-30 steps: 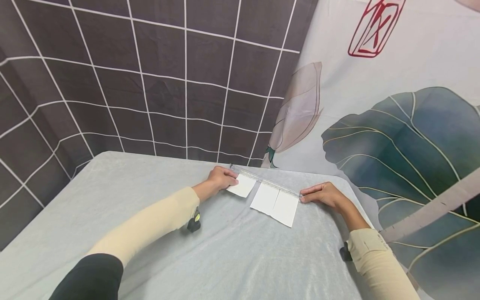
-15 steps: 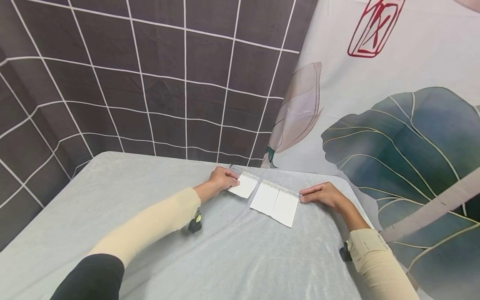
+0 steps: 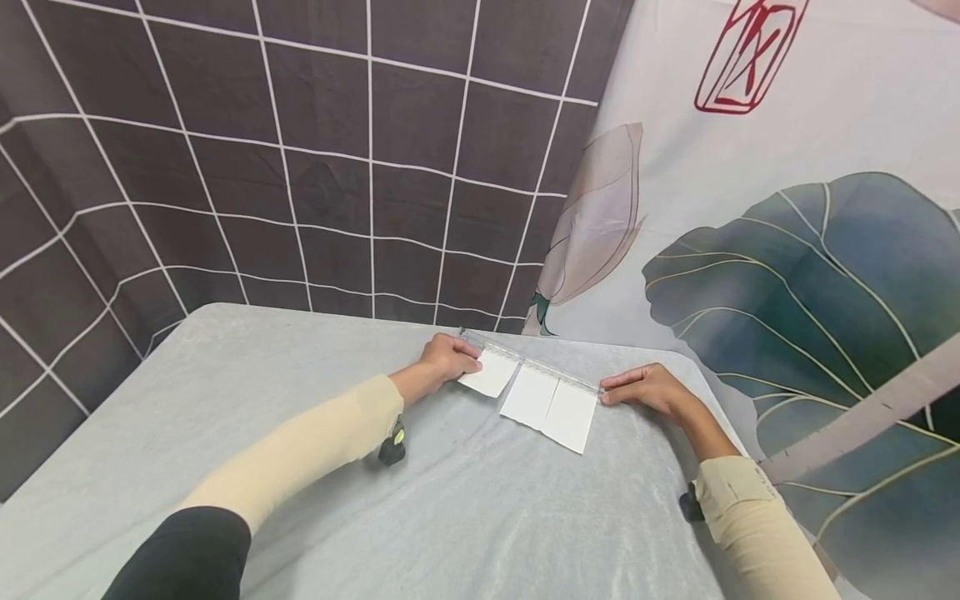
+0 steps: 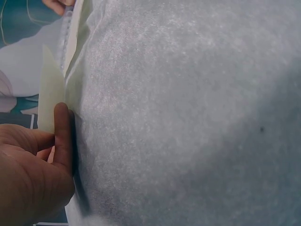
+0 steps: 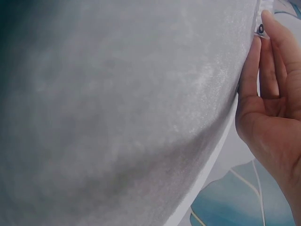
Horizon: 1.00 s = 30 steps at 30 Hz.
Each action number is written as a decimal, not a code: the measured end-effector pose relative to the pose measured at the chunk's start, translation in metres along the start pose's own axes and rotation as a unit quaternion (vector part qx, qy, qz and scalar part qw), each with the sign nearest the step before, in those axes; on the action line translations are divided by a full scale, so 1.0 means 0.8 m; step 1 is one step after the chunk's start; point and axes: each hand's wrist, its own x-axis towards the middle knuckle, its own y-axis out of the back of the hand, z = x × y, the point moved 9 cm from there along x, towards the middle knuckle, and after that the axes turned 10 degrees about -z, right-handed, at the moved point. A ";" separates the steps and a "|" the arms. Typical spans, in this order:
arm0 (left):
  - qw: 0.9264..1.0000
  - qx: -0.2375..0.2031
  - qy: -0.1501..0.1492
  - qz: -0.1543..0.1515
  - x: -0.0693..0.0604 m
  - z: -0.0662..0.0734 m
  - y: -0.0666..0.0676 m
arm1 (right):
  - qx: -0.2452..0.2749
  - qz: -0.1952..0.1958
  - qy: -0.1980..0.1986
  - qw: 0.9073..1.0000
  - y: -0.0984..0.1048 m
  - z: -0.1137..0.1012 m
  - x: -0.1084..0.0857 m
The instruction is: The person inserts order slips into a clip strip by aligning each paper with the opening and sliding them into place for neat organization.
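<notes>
A clear plastic ruler [image 3: 561,374] lies slanted on the cloth, along the top edges of white paper pieces. In the head view my left hand [image 3: 448,357] pinches the left paper piece [image 3: 491,373] between thumb and fingers; the left wrist view shows this paper [image 4: 51,94] partly lifted at its edge. Two more white paper pieces [image 3: 531,396] lie side by side under the ruler's right half, a narrow gap away. My right hand [image 3: 647,388] holds the ruler's right end with its fingertips. From the right wrist, the ruler's end [image 5: 261,29] shows at the fingertips.
A pale grey cloth [image 3: 465,508] covers the table, whose far edge runs just behind the ruler. Behind stand a dark curtain with white grid lines [image 3: 322,183] and a leaf-printed curtain [image 3: 810,283] on the right.
My left hand has shifted slightly right with the left paper piece, narrowing its gap to the other papers. The right hand and ruler stay in place.
</notes>
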 end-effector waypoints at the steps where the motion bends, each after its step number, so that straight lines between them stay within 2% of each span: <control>1: 1.000 0.000 0.000 0.000 0.000 0.000 0.000 | 0.001 0.000 0.000 1.000 0.000 0.000 0.000; 15: 1.000 -0.010 -0.005 -0.005 0.000 -0.001 0.002 | -0.001 -0.001 0.003 1.000 0.001 -0.002 0.000; 19: 1.000 -0.014 0.002 -0.016 0.000 -0.002 0.001 | -0.003 -0.001 -0.001 1.000 0.001 -0.002 0.000; 24: 0.998 -0.044 0.012 -0.036 -0.001 -0.005 0.001 | 0.001 -0.003 -0.008 1.000 0.001 -0.001 0.000; 30: 0.996 -0.084 0.005 -0.042 -0.002 -0.007 0.006 | 0.006 -0.002 -0.012 1.000 0.000 0.000 -0.001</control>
